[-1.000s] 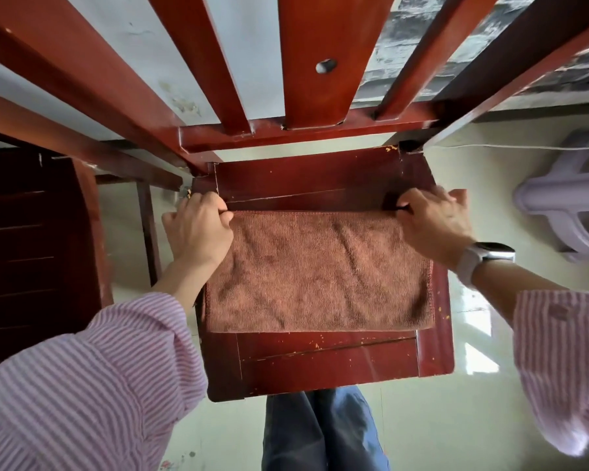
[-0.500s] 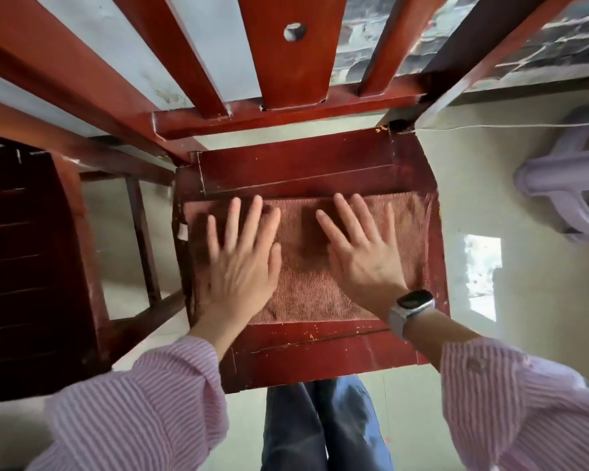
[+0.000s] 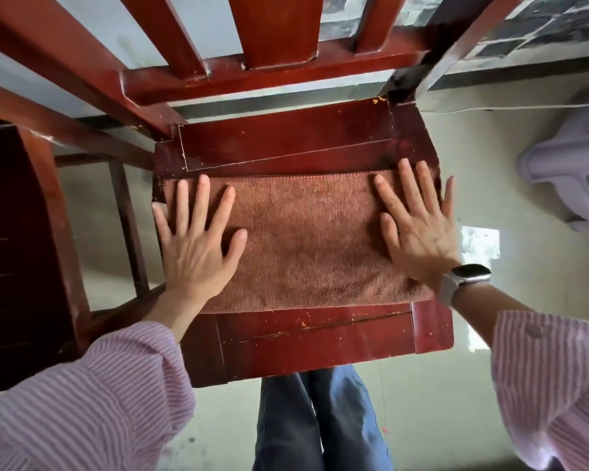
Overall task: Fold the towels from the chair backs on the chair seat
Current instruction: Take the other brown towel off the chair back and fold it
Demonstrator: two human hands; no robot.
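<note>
A brown towel (image 3: 303, 239) lies folded flat as a rectangle on the red wooden chair seat (image 3: 313, 345). My left hand (image 3: 198, 243) presses flat on the towel's left end, fingers spread and straight. On the towel's right end my right hand (image 3: 419, 229) lies flat with straight fingers too, a watch on its wrist. The chair back (image 3: 276, 62) with its slats rises beyond the seat, and no towel hangs on it.
A second dark red chair (image 3: 21, 253) stands close on the left. A pale plastic stool (image 3: 572, 171) sits on the floor at the right. My legs in blue jeans (image 3: 320, 419) are just in front of the seat's near edge.
My hands let go of the towel's far corners, laid flat on its middle, then slid apart to its left and right ends.
</note>
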